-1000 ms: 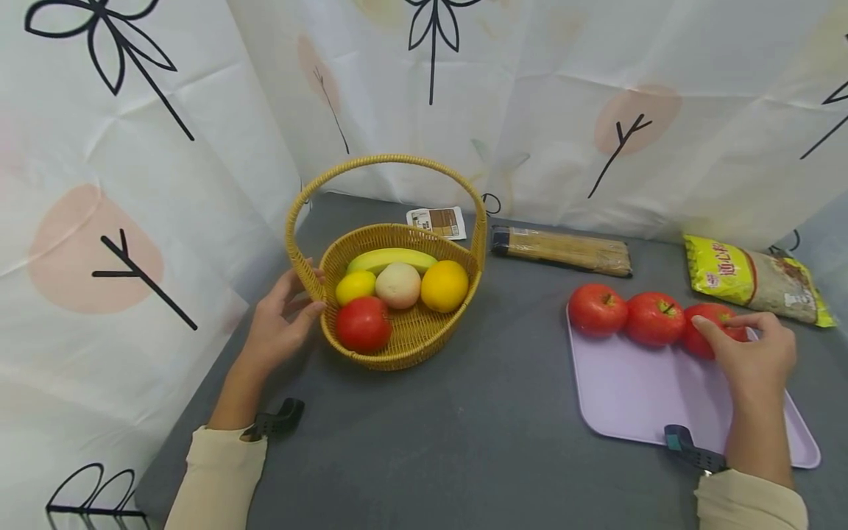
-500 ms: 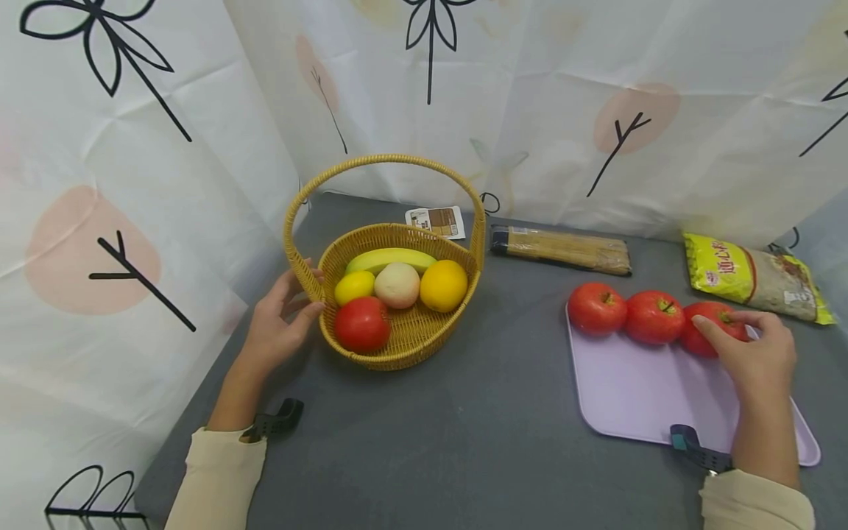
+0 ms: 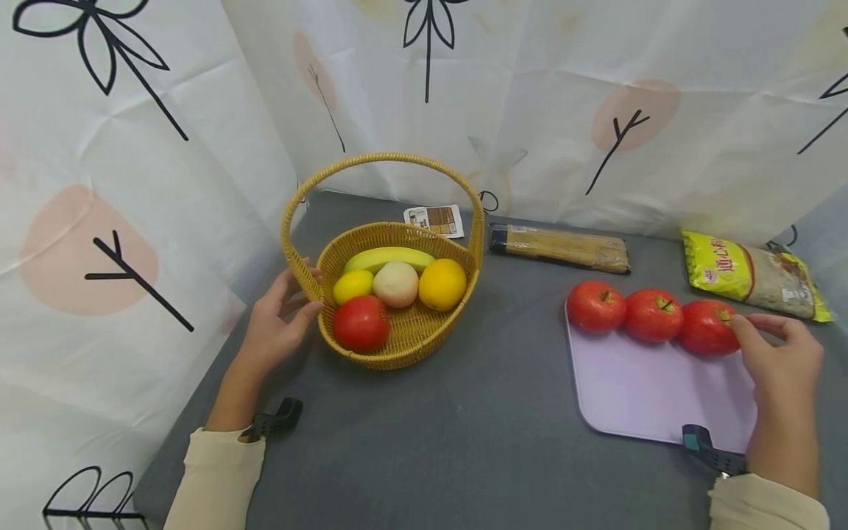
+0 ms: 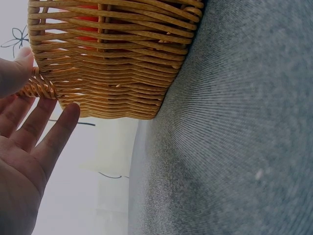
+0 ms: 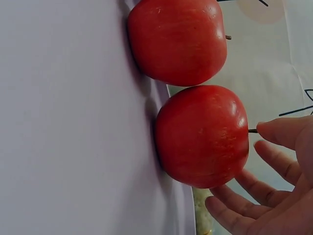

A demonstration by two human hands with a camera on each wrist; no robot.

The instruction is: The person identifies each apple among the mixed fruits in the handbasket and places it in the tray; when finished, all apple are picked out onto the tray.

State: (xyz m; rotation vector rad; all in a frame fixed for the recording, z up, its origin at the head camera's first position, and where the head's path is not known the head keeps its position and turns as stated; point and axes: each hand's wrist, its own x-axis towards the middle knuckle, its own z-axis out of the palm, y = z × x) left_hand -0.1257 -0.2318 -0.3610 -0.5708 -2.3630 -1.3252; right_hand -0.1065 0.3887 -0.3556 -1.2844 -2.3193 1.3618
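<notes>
On the left stands a wicker basket [image 3: 414,342] with a tall handle. My left hand [image 3: 274,320] holds it at the handle's foot, thumb in front and fingers behind; the left wrist view shows the fingers [image 4: 58,134] fairly straight. Inside lie a banana [image 3: 387,258], a lemon [image 3: 353,287], a pale round fruit [image 3: 396,285], an orange [image 3: 442,285] and a red round fruit [image 3: 361,324]. Three red apples [image 3: 652,315] line the back of a lilac tray [image 3: 662,390]. Beside the rightmost apple [image 5: 203,137] is my right hand [image 3: 785,361], fingers loosely bent, its thumb near the stem.
Behind, along the curtain, lie a small white-and-brown packet [image 3: 435,220], a pack of dry noodles [image 3: 559,248] and a yellow bag [image 3: 755,276]. The grey table [image 3: 464,442] stretches between basket and tray. A patterned white curtain [image 3: 530,96] borders the back and left.
My right hand has let go of the rightmost apple and shifted right, so more of that apple shows. My left hand stays at the basket.
</notes>
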